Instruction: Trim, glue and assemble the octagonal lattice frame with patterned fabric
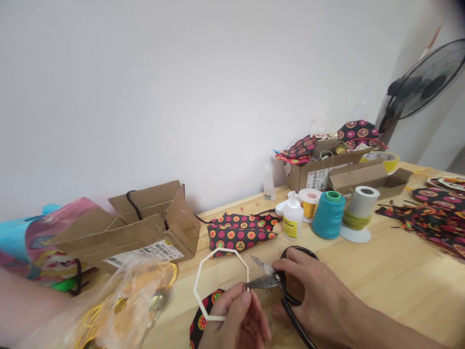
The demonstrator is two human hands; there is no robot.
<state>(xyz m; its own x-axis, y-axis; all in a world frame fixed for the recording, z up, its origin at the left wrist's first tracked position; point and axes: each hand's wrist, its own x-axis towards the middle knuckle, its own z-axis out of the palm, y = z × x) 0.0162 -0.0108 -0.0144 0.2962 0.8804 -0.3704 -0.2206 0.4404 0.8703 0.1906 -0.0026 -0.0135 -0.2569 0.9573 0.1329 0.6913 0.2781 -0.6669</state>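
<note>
My left hand (pixel 238 317) pinches a thin white octagonal ring (pixel 196 281) by its lower right side, holding it up over the table. My right hand (pixel 316 291) grips black-handled scissors (pixel 267 281) with the blades spread. The lower blade's tip meets the ring beside my left fingertips; whether the ring lies between the blades I cannot tell. A dark patterned fabric piece (pixel 198 322) shows behind the ring and is partly hidden by my left hand. Beyond the ring, another patterned fabric piece (pixel 241 234) lies on the wooden table (pixel 392 286).
At left are an open cardboard box (pixel 145 232), a plastic bag with yellow cords (pixel 127 300) and a blurred arm (pixel 29 308). Behind my right hand stand a glue bottle (pixel 292 218), a teal thread cone (pixel 329 215) and green cord (pixel 358 218). Patterned fabric (pixel 436 213) is piled right.
</note>
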